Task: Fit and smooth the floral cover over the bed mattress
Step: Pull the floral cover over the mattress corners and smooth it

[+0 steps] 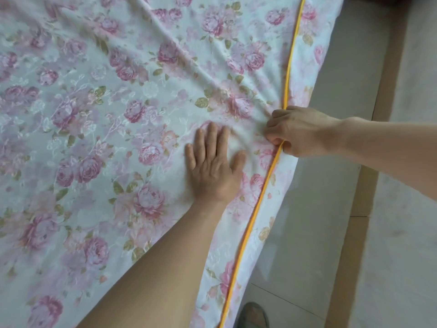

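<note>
Pinching the yellow piping (287,74) at the side edge, my right hand (298,131) has its fingers curled round it; my left hand (212,166) lies flat, fingers straight, on the floral cover (94,114) spread over the mattress. Tugging too hard could fan new creases towards my palm or drag the seam off line

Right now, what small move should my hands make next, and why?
Probably tug the yellow cord piping outward with the right hand gripping it; creases fan from there across the pink floral fabric cover beside the flat left hand.
</note>
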`<state>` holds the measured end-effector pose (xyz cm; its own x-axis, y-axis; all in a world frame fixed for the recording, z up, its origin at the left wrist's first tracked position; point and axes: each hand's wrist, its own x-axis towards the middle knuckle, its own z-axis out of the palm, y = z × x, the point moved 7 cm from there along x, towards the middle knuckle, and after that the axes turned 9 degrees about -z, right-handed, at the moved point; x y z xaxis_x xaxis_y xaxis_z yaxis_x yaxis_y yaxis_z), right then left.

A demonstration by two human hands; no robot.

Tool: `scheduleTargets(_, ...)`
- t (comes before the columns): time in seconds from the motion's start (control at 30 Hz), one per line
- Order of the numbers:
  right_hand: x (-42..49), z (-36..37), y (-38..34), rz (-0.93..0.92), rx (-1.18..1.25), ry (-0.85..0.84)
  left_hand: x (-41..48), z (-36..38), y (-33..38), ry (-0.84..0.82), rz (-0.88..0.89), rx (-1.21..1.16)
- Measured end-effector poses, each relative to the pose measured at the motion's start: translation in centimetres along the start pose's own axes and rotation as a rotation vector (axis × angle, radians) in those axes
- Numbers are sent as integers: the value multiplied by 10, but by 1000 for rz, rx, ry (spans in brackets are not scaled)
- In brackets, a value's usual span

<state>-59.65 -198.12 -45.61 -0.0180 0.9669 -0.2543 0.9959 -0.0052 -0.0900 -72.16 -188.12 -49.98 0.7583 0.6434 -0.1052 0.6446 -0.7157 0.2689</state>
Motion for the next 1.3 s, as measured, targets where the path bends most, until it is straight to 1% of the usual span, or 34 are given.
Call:
scheduleTargets(0.1, -2, 3, 6, 45, 73, -23, 11, 8, 21, -79, 34, 25)
scheduleTargets(0.3, 0, 2, 23, 157, 333, 75, 36, 14, 40, -164, 103, 55)
scheduleTargets(0.43, 5, -6, 36, 150, 288, 140, 56, 15, 41, -197, 133, 54)
scheduleTargets(0.5, 6, -12, 51, 178, 247, 173, 66, 14, 43, -172, 143, 48)
scheduleTargets(0.53, 7, -16, 62, 200, 210, 163, 71, 14, 44, -140, 151, 50)
scheduleTargets(0.63, 7, -22, 102, 295, 90, 91, 80, 12, 47, -45, 171, 50)
scheduleTargets(0.7, 11, -24, 123, 315, 6, 19, 85, 10, 50, -14, 189, 20)
scheduleTargets(0.83, 27, -25, 132, 173, -151, -122, 94, 1, 54, 66, 232, -34)
scheduleTargets(0.97, 17, -27, 140, 103, -165, -320, 92, -4, 56, 90, 218, -102)
scheduleTargets(1.03, 12, -26, 145, 91, -142, -349, 95, -10, 50, 108, 159, -130)
scheduleTargets(1.1, 12, -23, 149, 101, -114, -335, 108, -13, 31, 117, 11, -119)
scheduleTargets(1.2, 18, -18, 154, 107, -41, -317, 129, -11, -5, 102, -199, -22)
scheduleTargets(1.23, 20, -17, 156, 107, -24, -327, 135, -8, -10, 79, -227, 11)
scheduleTargets(1.3, 22, -15, 160, 106, 22, -335, 146, -3, 0, 47, -210, 59)
